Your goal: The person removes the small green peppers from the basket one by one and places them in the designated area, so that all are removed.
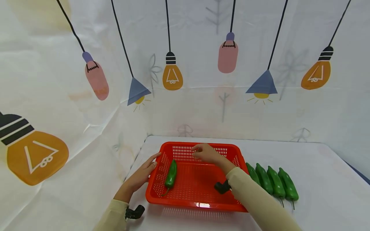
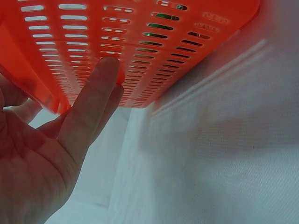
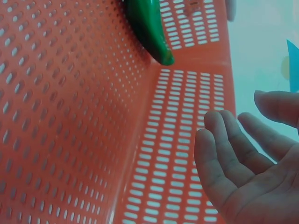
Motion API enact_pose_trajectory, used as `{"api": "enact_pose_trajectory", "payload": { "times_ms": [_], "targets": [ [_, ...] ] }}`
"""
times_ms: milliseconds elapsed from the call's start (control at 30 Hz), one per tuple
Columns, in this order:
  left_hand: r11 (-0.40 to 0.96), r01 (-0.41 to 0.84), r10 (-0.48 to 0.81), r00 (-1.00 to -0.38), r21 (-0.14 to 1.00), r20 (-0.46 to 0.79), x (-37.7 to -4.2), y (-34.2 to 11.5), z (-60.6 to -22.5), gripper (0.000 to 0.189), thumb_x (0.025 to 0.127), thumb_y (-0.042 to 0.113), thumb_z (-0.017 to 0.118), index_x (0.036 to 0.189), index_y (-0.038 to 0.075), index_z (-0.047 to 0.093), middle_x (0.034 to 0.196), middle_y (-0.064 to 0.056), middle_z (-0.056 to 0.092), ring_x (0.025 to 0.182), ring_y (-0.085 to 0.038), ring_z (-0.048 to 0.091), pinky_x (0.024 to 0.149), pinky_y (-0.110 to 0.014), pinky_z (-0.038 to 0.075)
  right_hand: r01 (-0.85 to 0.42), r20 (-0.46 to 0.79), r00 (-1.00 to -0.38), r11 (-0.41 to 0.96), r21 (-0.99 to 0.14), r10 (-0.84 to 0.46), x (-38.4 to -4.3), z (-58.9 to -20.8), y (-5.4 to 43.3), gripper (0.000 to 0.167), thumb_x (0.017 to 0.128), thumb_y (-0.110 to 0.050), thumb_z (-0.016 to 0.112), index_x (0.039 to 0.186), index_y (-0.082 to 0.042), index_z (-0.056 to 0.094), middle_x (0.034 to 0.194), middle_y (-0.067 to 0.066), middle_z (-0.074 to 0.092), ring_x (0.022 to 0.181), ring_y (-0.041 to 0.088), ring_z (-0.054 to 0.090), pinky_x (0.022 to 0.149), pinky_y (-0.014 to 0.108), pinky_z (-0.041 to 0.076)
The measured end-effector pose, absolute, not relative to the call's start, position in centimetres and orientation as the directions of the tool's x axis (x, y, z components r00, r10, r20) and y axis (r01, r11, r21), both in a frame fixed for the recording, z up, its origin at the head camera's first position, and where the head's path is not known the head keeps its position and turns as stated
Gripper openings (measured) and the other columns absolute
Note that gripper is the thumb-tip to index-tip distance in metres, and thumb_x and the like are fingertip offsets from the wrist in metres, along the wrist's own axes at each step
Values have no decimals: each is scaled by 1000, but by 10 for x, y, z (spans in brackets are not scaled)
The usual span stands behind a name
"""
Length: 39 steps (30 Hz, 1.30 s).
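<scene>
A red plastic basket [image 1: 199, 204] with slotted walls stands on the white table. Inside it, along the left side, lies one long green chili pepper [image 1: 171, 175], stem toward the near edge. My left hand [image 1: 142, 175] is at the basket's left rim; in the left wrist view its extended fingers [image 2: 93, 98] touch the outer slotted wall. Over the back part of the basket hangs my right hand [image 1: 206, 153], holding nothing, its fingers loosely bent and apart from each other in the right wrist view. The pepper's tip [image 3: 161, 53] shows there too.
Several more green chili peppers [image 1: 276, 183] lie side by side on the table [image 1: 323, 179], just right of the basket, partly behind my right forearm. A white sheet [image 1: 196, 109] printed with hanging lamps rises behind the table and along its left side.
</scene>
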State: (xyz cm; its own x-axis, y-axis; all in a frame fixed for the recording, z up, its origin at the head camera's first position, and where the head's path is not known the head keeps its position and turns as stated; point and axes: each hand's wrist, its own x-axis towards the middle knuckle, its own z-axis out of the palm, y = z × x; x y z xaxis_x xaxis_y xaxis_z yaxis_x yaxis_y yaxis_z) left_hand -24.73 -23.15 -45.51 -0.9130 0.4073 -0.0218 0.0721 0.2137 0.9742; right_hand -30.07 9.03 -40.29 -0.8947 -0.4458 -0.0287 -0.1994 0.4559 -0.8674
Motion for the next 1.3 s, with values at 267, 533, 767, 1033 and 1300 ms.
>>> {"api": "enact_pose_trajectory", "payload": {
  "times_ms": [267, 533, 767, 1033, 1300],
  "targets": [
    [211, 62, 403, -915, 975, -29, -247, -233, -456, 56, 111, 34, 39, 163, 22, 21, 152, -26, 39, 124, -37, 55, 87, -50, 57, -177, -68, -891, 482, -858, -449, -303, -409, 73, 33, 99, -9, 64, 130, 5, 64, 110, 13, 70, 101, 35, 68, 80, 40, 60],
    [208, 55, 394, -919, 977, -32, -246, -234, -457, 56, 111, 34, 40, 162, 24, 22, 154, -25, 37, 125, -38, 54, 88, -51, 57, -162, -115, -872, 501, -850, -476, -304, -412, 54, 33, 98, -8, 65, 127, 7, 64, 108, 17, 71, 94, 32, 70, 77, 38, 60],
    [201, 64, 411, -911, 978, -25, -247, -234, -456, 55, 111, 34, 40, 162, 24, 22, 152, -25, 39, 123, -36, 55, 87, -50, 57, -142, -148, -863, 513, -847, -483, -305, -417, 44, 34, 97, -8, 66, 127, 7, 64, 105, 16, 70, 91, 29, 70, 79, 42, 60],
    [223, 61, 401, -916, 973, -34, -247, -234, -454, 54, 111, 34, 39, 162, 25, 23, 153, -23, 39, 125, -37, 54, 86, -48, 58, -130, -175, -869, 555, -821, -463, -310, -422, 37, 31, 96, -10, 68, 123, 5, 66, 99, 9, 69, 85, 22, 70, 76, 36, 60],
    [227, 56, 403, -914, 972, -42, -248, -233, -454, 54, 111, 33, 39, 162, 26, 23, 152, -24, 39, 124, -37, 55, 85, -48, 58, -106, -217, -856, 569, -815, -469, -308, -429, 29, 34, 97, -9, 66, 126, 8, 64, 93, 11, 69, 82, 21, 69, 74, 35, 60]
  ]
}}
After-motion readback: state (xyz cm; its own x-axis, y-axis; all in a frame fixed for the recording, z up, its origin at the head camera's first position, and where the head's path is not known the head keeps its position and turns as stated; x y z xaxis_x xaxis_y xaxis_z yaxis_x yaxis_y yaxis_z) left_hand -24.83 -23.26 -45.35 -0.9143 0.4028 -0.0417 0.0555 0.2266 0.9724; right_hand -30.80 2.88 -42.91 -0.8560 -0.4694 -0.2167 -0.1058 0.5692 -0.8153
